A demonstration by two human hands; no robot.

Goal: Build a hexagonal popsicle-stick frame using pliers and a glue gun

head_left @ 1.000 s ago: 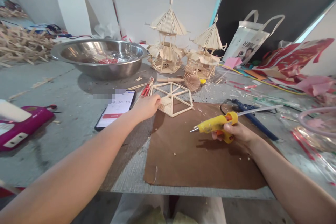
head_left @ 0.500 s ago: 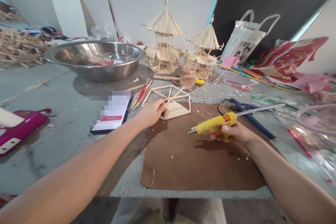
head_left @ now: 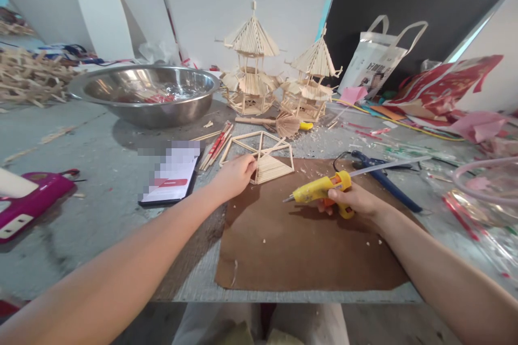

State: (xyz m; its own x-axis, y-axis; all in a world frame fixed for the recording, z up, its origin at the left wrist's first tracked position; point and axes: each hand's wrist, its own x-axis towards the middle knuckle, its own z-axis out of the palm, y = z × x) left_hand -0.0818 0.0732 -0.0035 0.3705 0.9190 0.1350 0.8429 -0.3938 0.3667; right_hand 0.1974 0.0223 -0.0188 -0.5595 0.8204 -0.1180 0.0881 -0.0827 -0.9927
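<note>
With the middle of the brown mat (head_left: 307, 259) as the centre of the clock, the spoked stick frame (head_left: 275, 170) sits at 11 o'clock, its near part over the mat's far left corner and its far part beyond it on the grey surface (head_left: 101, 183). Sticks fill one of its sections, around 5 o'clock on the frame itself. The left hand (head_left: 237, 175) is at the frame's 8 o'clock edge, fingers bunched together (I cannot tell whether this grip pinches a stick or only rests there, since the fingertips are partly hidden). The right hand (head_left: 358, 202) has its grip wrapped around the handle of a yellow glue gun (head_left: 319, 190), above the mat toward 1 o'clock. The nozzle points to about 9 o'clock, near the frame but apart from it, and a long glue stick (head_left: 392, 164) juts from the back toward 2 o'clock. Blue pliers (head_left: 392, 188) lie at 2 o'clock, just beyond the right hand. A bundle of sticks (head_left: 218, 145) with red wrapping lies at 10 o'clock, between the frame and a phone (head_left: 168, 172); farther out that way stands a metal bowl (head_left: 162, 113)
</note>
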